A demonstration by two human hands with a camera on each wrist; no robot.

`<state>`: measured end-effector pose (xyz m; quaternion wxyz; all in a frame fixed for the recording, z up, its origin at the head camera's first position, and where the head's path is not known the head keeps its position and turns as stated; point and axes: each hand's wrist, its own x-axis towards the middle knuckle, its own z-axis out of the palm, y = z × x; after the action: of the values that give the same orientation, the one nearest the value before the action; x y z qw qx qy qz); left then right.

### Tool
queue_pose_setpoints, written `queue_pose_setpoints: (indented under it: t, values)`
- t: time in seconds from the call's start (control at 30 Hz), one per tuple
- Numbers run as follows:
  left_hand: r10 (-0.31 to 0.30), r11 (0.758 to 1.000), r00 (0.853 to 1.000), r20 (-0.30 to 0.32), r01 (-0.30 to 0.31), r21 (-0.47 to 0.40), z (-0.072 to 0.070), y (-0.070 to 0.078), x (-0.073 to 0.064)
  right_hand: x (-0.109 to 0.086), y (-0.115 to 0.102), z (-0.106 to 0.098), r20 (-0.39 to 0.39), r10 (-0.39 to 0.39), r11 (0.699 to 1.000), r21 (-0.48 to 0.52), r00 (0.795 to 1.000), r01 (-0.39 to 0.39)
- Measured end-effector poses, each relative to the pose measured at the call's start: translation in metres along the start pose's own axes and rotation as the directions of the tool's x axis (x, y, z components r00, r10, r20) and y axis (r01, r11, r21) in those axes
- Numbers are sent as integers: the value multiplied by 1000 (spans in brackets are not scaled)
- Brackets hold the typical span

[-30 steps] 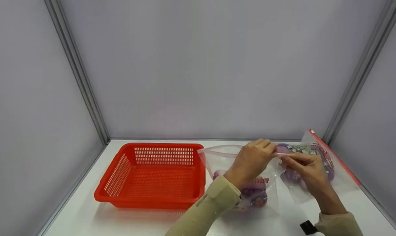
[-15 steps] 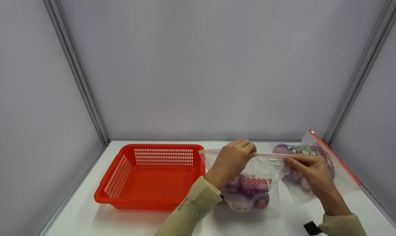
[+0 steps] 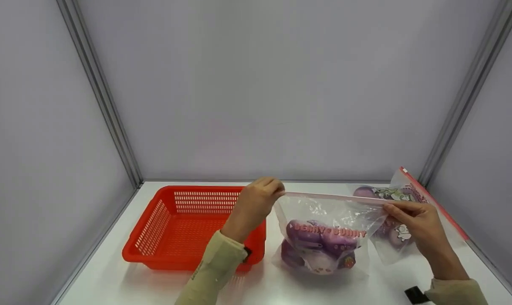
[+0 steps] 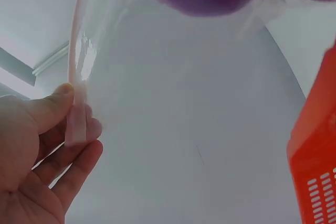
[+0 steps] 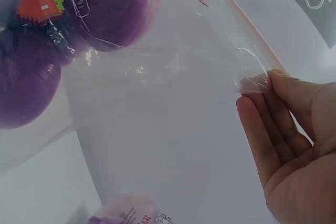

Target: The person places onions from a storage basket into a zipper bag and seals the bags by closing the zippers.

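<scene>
A clear zip bag (image 3: 319, 208) with a pink top strip and "BERRY BUNNY" lettering is held stretched between both hands. Several round purple things (image 3: 311, 237) fill its lower part; their kind is hard to tell through the printed plastic. My left hand (image 3: 252, 207) pinches the strip's left end, thumb against fingers, as the left wrist view also shows. At the opposite corner, my right hand (image 3: 421, 222) pinches the bag between thumb and fingers. In the right wrist view, a red strawberry print (image 5: 39, 3) shows on the bag.
Left of the bag stands a red plastic basket (image 3: 131, 254) with slotted walls, partly behind the left forearm. Behind the right hand lies a second clear bag (image 3: 444, 231) with a red zip strip and purple things inside. Grey panels (image 3: 264, 106) enclose the white table (image 3: 107, 284).
My left hand has slid leftward along the strip from beside the right hand to the far end. The bag's top is now straight and taut; the right hand has shifted slightly right.
</scene>
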<state>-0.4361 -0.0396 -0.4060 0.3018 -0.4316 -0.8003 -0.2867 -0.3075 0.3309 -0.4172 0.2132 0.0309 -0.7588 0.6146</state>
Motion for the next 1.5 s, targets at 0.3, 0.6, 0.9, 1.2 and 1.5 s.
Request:
queue_pose_setpoints:
  t: [0.3,0.6,0.9,1.2,1.5]
  values:
    - [-54,998,999,3,54,-35,-8,-11,-7,3,0,3,-3,-3,997,-72,1000,3]
    - [-50,998,999,10,50,-24,-6,-13,-6,3,2,7,-7,18,999,-45,1000,-18]
    - [-88,993,996,26,90,-74,2,-20,-12,1,2,10,7,3,992,-124,1000,-2]
    - [-106,986,994,40,111,-122,-1,-21,-18,1,1,18,57,-23,975,-219,998,35]
    - [-148,981,986,78,156,-115,-16,-27,-40,11,-3,28,129,-71,968,-230,989,100]
